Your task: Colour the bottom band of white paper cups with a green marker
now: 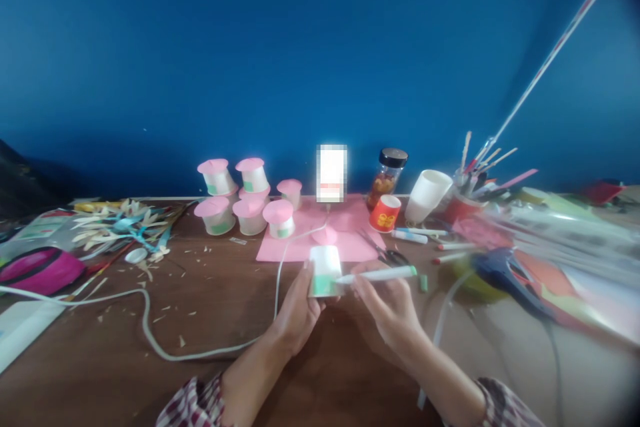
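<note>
My left hand [303,303] is closed around a white paper cup [325,260] whose lower side carries a patch of green colour. Between the fingers of my right hand [387,300] is a white marker pen [383,273] with a green end, its tip at the green patch. A small green pen cap [423,283] lies on the table just right of that hand. Beyond the cup, a pink paper sheet [273,250] lies flat, and dark-handled scissors [393,257] rest at its right edge.
Several white cups with pink paper tops [215,213] stand back left, some stacked. A red cup [385,213], a jar [390,173] and a tilted white cup [427,197] stand back right. A white cable [200,352] crosses the left. A glue gun [510,277] lies right.
</note>
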